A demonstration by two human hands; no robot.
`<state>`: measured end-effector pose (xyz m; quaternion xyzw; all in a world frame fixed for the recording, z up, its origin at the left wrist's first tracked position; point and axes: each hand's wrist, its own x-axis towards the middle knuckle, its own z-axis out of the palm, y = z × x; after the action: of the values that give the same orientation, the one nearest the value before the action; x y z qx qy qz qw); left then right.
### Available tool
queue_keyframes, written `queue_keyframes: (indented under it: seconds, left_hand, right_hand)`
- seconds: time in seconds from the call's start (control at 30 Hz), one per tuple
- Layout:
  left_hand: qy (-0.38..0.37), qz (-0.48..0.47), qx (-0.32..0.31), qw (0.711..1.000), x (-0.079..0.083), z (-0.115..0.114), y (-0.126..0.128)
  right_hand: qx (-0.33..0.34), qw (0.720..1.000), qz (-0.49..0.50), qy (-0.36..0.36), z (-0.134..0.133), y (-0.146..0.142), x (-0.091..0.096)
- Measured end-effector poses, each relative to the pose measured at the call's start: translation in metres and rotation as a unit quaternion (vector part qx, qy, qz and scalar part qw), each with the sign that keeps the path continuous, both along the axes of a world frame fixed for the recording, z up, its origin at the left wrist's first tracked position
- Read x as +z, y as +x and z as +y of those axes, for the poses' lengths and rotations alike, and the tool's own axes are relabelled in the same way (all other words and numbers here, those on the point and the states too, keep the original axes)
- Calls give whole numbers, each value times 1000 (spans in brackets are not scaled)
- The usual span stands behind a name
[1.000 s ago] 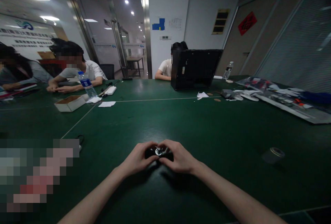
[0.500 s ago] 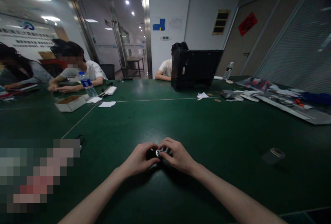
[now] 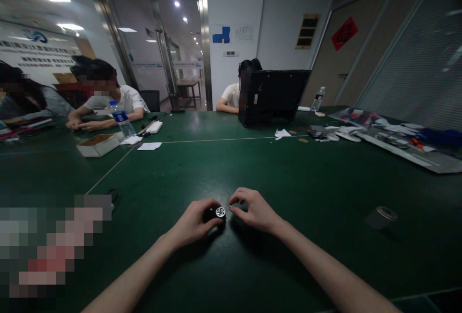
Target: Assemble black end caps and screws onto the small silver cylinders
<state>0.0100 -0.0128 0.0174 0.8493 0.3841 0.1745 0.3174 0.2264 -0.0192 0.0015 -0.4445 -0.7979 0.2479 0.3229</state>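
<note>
Your left hand (image 3: 193, 219) clamps the round part (image 3: 220, 212), seemingly for steadiness; your right hand (image 3: 254, 211) pinches a tiny bright piece (image 3: 230, 206) nearby.

Forearms (image 3: 139, 262) stretch toward far edge of the table (image 3: 202, 163); left hand (image 3: 197, 217) is curled, right hand (image 3: 252, 211) pinches beside it

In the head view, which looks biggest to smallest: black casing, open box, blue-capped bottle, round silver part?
Black casing
Open box and blue-capped bottle: unsure, one wider, one taller
Round silver part in left hand
</note>
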Motion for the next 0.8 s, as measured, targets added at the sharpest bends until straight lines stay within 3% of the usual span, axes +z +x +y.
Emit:
queue_keyframes:
  seconds: [0.3, 0.57, 0.8]
  left_hand:
    - [2, 4, 3, 1000, 1, -1, 0]
    - [6, 8, 3, 1000, 1, 0, -3]
    - [9, 4, 11, 1000, -4, 2, -6]
  right_hand:
    - [24, 995, -90, -46, 13, 12, -17]
    - [29, 994, -94, -57, 12, 14, -14]
    - [65, 997, -18, -35, 1, -2, -5]
